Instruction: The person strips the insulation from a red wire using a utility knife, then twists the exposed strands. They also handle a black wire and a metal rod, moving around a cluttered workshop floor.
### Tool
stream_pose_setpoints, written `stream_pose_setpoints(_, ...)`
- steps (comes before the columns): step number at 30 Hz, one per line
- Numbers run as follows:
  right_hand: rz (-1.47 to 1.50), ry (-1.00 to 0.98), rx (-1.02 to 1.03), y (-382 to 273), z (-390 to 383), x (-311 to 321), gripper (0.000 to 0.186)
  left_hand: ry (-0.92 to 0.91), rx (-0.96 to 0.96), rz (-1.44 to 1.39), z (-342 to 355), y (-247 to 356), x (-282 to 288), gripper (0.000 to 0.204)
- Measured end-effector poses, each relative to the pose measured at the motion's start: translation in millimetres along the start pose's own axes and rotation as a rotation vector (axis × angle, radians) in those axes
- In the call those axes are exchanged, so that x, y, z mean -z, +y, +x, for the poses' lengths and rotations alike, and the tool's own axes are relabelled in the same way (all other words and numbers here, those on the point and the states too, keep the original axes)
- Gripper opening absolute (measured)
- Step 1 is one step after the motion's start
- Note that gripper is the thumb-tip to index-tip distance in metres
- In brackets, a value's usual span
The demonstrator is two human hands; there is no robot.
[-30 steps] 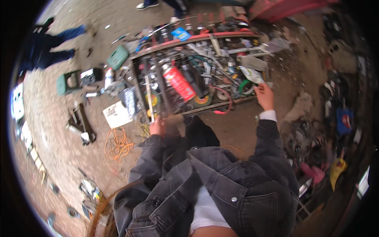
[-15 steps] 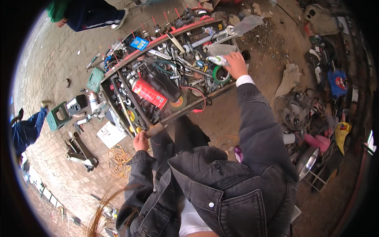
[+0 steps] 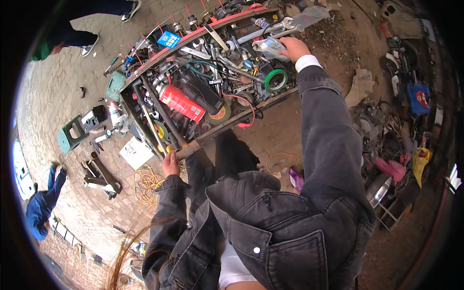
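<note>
My right hand [image 3: 295,50] is closed on a crumpled, see-through plastic packet [image 3: 270,48] with whitish and green parts, over the far right of a metal tool tray [image 3: 227,129]. Just nearer than that hand a roll of green tape [image 3: 276,80] lies at the tray's right end. My left hand [image 3: 171,165] has its fingers curled at the tray's near left corner, against the end of a rusty metal piece [image 3: 187,150]; what it grips is hidden. Inside the tray are a red can [image 3: 182,103], a black bottle-shaped thing [image 3: 205,94], a large spanner [image 3: 261,32] and several loose tools.
A green plastic stool [image 3: 71,137], a white sheet [image 3: 139,153] and a tangled orange cord [image 3: 146,186] lie on the paving at left. Piled parts and a blue bag [image 3: 418,98] line the right side. People stand at upper left [image 3: 87,36] and far left [image 3: 44,208].
My right hand has moved away from me, clear of the green tape, with the packet in its fingers. The left hand stays at the corner. The people at left have shifted.
</note>
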State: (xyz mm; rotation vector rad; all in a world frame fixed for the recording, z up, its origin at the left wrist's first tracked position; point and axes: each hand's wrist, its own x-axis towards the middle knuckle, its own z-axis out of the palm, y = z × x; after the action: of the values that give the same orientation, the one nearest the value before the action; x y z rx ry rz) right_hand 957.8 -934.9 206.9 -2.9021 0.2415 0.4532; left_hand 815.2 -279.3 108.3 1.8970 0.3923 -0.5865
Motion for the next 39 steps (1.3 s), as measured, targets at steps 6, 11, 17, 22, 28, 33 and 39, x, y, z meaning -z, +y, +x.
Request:
stream_pose_setpoints(6, 0.177, 0.242, -0.251, 11.2, -52.6, 16.9, 0.033, -0.002, 0.235, -0.262, -2.4, 12.5, -1.9, 0.023)
stream_pose_setpoints(11, 0.280, 0.560, -0.410, 52.8, -89.5, 38.0, 0.027, 0.004, 0.161, -0.139, 2.8, 1.7, 0.0, 0.024)
stream_pose_setpoints(17, 0.453, 0.611, -0.584, 86.2, -119.4, 34.8, 0.028, -0.043, -0.557, 0.820, 10.8, -24.5, 13.3, 0.027)
stream_pose_setpoints(22, 0.625, 0.633, -0.608, 88.7, -129.7, 10.9, 0.027, -0.012, 0.078, 0.058, 11.9, -20.1, 7.3, 0.024)
stream_pose_setpoints(28, 0.763, 0.513, -0.511, 90.7, -129.8, -31.8, 0.026, 0.042, 0.112, -0.026, -4.8, 18.1, -4.2, 0.023)
stream_pose_setpoints(33, 0.468, 0.232, -0.502, 58.0, -123.4, -48.4, 0.027, 0.027, 0.285, -0.174, -3.8, 28.8, -6.8, 0.023)
stream_pose_setpoints(39, 0.177, -0.014, -0.168, -55.5, -36.9, 109.9, 0.040, 0.063, -0.009, -0.040, -1.3, 20.9, -11.9, 0.022)
